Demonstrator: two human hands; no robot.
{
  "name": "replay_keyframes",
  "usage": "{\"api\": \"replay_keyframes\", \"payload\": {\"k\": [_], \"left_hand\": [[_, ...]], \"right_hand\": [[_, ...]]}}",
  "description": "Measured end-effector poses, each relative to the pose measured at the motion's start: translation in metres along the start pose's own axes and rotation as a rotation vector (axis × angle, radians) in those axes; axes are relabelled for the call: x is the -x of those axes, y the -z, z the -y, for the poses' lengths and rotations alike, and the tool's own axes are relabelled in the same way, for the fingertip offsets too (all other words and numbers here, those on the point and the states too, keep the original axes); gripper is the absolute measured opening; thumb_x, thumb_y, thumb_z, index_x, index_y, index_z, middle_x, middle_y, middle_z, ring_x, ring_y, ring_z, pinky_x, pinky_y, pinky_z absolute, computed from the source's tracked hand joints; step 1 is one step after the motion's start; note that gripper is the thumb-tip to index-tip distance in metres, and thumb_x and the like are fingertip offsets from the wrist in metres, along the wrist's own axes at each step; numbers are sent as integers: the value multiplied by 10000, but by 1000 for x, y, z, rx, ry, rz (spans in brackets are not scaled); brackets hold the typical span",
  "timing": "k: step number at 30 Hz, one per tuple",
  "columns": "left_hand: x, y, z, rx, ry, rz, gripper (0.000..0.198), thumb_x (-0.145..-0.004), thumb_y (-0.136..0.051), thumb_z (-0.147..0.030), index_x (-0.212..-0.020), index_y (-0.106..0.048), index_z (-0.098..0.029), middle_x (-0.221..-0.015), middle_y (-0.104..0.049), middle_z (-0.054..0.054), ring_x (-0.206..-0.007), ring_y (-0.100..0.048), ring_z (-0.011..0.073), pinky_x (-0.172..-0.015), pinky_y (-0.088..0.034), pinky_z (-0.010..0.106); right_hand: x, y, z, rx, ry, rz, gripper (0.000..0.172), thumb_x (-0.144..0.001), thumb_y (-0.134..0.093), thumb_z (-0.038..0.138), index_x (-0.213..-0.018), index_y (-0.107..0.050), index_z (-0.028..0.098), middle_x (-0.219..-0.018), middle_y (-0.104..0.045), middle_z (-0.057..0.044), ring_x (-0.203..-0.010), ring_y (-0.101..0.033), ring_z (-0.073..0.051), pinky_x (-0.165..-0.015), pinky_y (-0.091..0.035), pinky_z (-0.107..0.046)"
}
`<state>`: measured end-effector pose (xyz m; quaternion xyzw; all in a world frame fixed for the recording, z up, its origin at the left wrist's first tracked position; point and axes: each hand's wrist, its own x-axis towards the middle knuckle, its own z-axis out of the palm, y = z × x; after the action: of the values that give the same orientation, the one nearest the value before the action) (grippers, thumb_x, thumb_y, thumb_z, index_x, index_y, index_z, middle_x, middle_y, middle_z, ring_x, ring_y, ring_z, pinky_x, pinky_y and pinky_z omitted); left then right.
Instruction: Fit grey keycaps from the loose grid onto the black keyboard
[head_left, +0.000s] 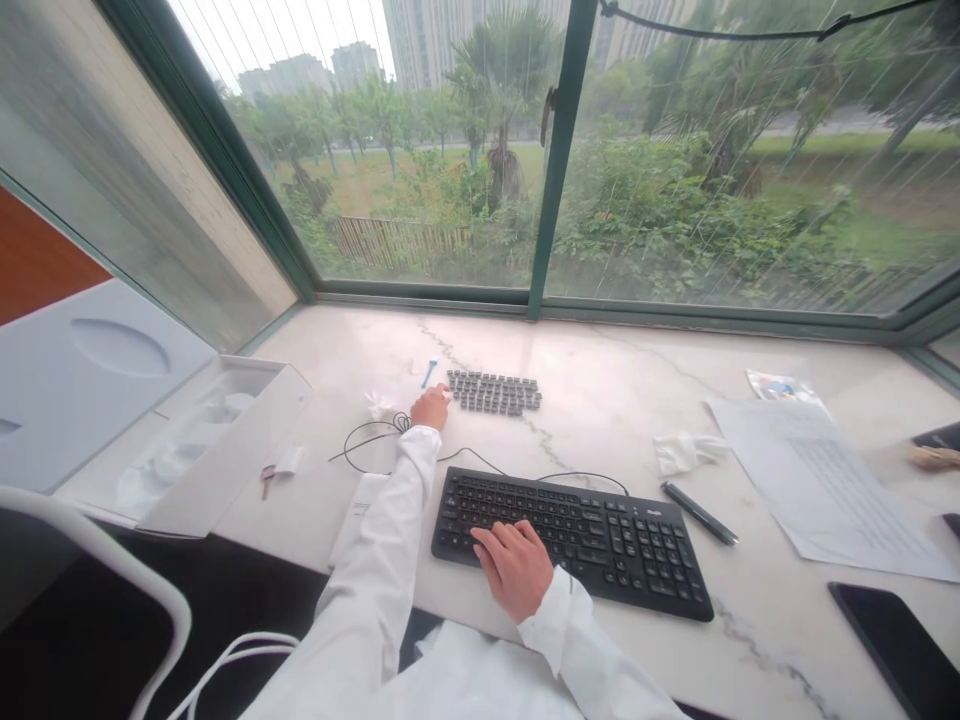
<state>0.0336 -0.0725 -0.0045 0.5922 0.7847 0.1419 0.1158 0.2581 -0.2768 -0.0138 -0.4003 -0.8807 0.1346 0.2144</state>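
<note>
My left hand reaches forward on the marble counter, its fingers drawn together at the left end of several rows of small dark keycaps. Something pale shows at its fingertips, too small to make out. Just beyond it lies a small blue tool. A crumpled white piece and a coiled black cable are beside the wrist. Resting over the lower left part of a black keyboard is my right hand, palm down with thumb and fingers apart, holding nothing.
On the left stand an opened white box and a key with a tag. A white booklet or flat box lies under my left forearm. Rightward are a pen, tissue, printed sheet and phone.
</note>
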Motion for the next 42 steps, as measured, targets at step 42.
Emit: {"api": "replay_keyframes", "payload": {"k": [42], "left_hand": [[177, 36, 5, 172, -234, 378, 124, -682, -690, -246, -802, -667, -263, -889, -668, -26, -832, -598, 152, -768, -428, 250]], "right_hand": [[3, -5, -7, 59, -55, -54, 217, -922, -418, 218, -1008, -617, 232, -792, -606, -10, -735, -525, -117, -768, -262, -295]]}}
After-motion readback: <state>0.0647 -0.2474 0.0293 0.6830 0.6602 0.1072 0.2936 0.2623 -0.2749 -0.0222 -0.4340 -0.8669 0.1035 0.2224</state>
